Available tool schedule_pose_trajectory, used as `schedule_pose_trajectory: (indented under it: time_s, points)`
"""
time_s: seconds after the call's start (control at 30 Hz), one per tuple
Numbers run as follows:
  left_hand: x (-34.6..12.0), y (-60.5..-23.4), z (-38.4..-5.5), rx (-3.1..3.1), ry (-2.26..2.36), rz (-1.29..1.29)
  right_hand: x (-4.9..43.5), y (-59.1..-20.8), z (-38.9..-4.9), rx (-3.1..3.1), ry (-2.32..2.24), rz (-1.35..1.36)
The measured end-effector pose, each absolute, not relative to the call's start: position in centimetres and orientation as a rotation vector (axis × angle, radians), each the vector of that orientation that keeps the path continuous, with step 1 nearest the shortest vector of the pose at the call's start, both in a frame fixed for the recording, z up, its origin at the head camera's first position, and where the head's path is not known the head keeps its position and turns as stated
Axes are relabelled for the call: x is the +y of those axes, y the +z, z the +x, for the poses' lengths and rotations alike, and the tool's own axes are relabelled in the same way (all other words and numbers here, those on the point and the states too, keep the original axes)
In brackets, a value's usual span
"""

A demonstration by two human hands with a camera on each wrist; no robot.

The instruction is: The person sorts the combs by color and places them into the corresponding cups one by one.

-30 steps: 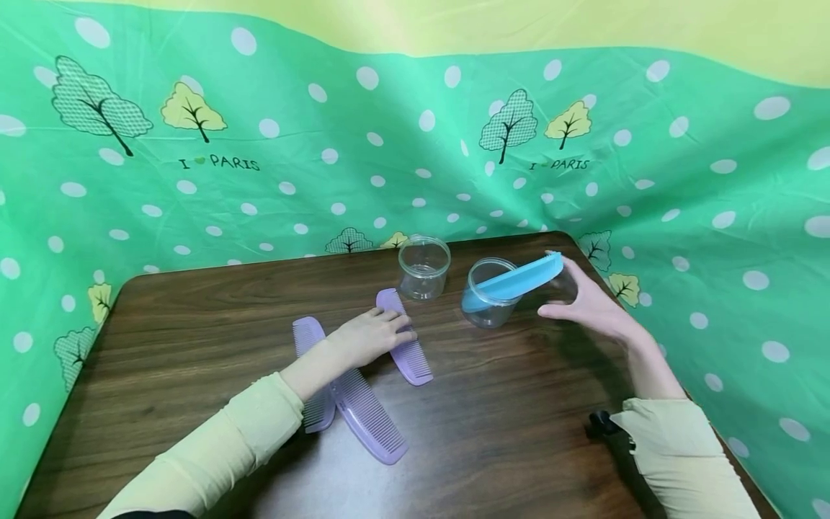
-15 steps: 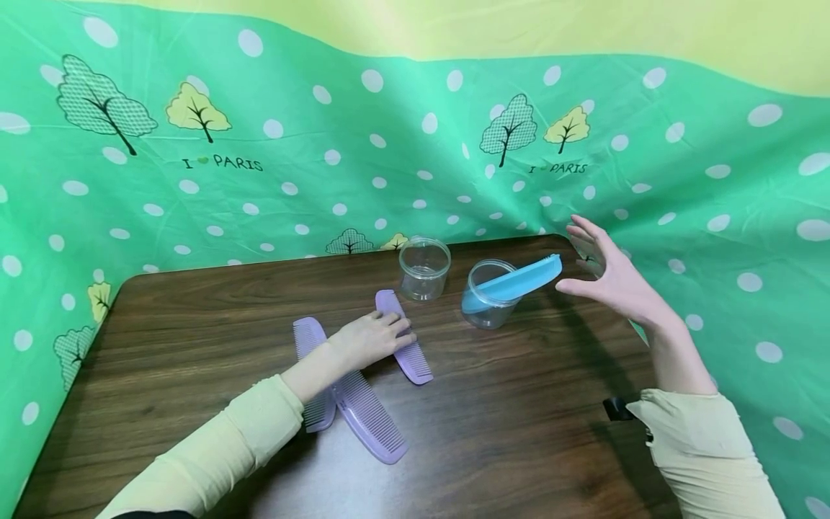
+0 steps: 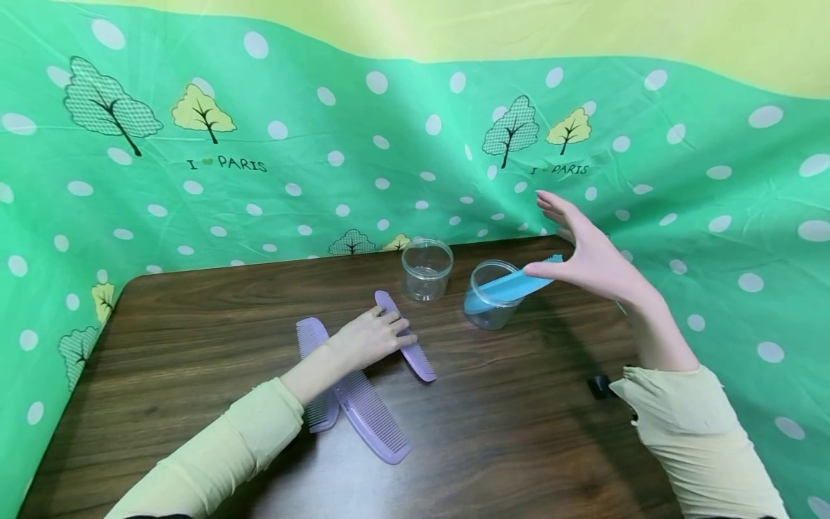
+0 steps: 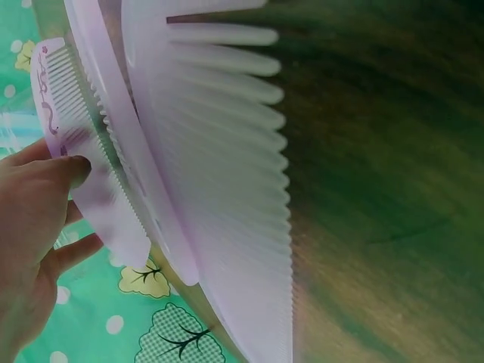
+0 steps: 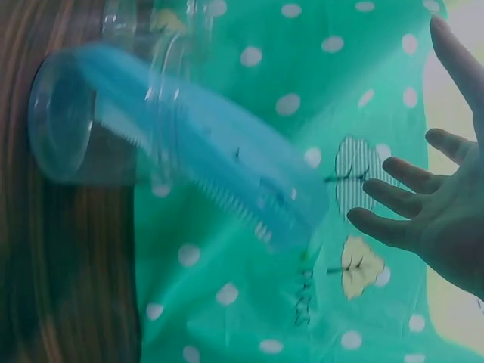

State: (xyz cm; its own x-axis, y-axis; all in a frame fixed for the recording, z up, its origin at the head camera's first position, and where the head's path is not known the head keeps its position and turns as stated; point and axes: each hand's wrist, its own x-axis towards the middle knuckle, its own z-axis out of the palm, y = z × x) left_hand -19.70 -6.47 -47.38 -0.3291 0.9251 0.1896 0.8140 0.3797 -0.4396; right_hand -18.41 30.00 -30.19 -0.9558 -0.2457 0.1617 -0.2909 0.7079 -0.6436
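Note:
My left hand (image 3: 366,341) pinches a purple comb (image 3: 418,357), its thumb on the near face and its other fingers behind in the left wrist view. Beside it, two more purple combs lie crossed on the table: one long comb (image 3: 376,422) on top of another comb (image 3: 310,333). A blue comb (image 5: 227,144) leans inside a clear plastic jar (image 5: 113,174), one end sticking out over the rim. Over that end, my right hand (image 3: 593,256) hovers with spread fingers. In the right wrist view a gap separates this hand from the blue comb.
A second clear jar (image 3: 426,277) stands left of the one with the blue comb, near the back edge of the brown wooden table (image 3: 207,346). A green dotted cloth (image 3: 292,144) hangs behind the table and along its sides.
My right hand has come off the blue comb, risen to the right, then swung back left above it. The purple comb under my left hand has tipped slightly; that hand has barely moved.

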Motion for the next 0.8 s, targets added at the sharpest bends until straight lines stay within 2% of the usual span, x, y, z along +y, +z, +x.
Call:
schedule_pose_trajectory:
  time_s: [0.37,0.8]
  points:
    - [-7.3,-46.8,-19.6,-2.247,0.292,-1.508,25.3,-30.1,-20.0,-2.873,1.019,0.569]
    - [-8.7,-45.4,-19.5,-2.247,0.147,-1.454,21.7,-33.2,-22.6,-2.941,0.926,0.668]
